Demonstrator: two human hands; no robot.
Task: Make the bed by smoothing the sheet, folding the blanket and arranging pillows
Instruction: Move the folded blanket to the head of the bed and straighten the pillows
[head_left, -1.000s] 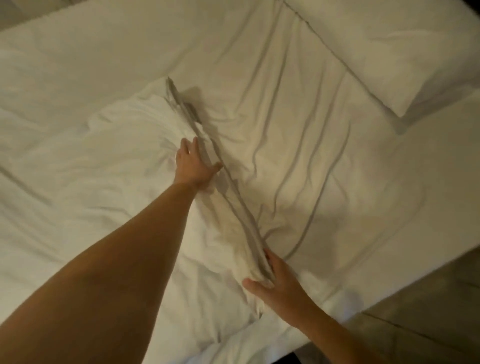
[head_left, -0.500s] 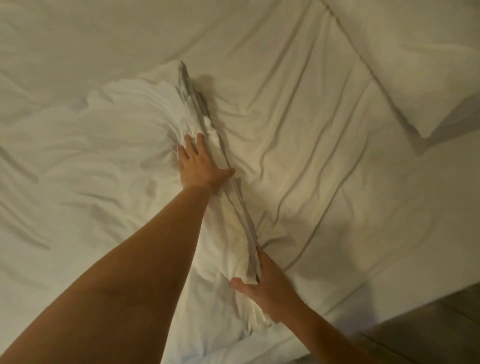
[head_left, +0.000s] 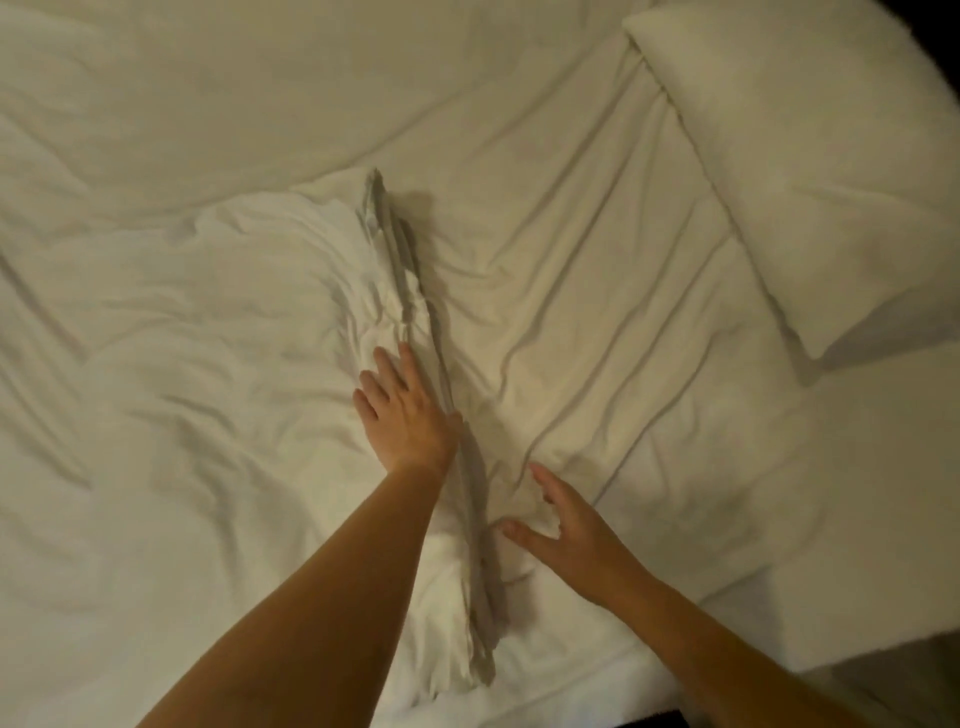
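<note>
- The sheet (head_left: 597, 291) covers the bed, and its bare stretch runs from the near edge up to the head end. It is thin, matt, cream cloth crossed by long soft ridges. It wants smoothing outward, from the fold toward the pillow.
- The blanket (head_left: 197, 374) lies over the left half of the bed, white, thick and puffy, crumpled in shallow waves. I judge the step in hand to be flattening it along its turned-back side. Long strokes away from the fold should push the air out without dragging the sheet beneath.
- The pillow (head_left: 810, 171) sits at the far right corner, plump and rectangular, slanted to the bed's edge. Squaring it can wait.
- The fold (head_left: 410, 296) is a narrow layered ridge, greyish in shadow, running from mid-bed to the near edge. It will look best straight, so both hands should work to one line.
- The left hand (head_left: 405, 415) lies flat on the blanket, fingers straight and close together, just beside the fold.
- The right hand (head_left: 566, 540) has fingers and thumb spread. It rests on bunched cloth just right of the fold, close to the near edge, and appears to grip nothing.
</note>
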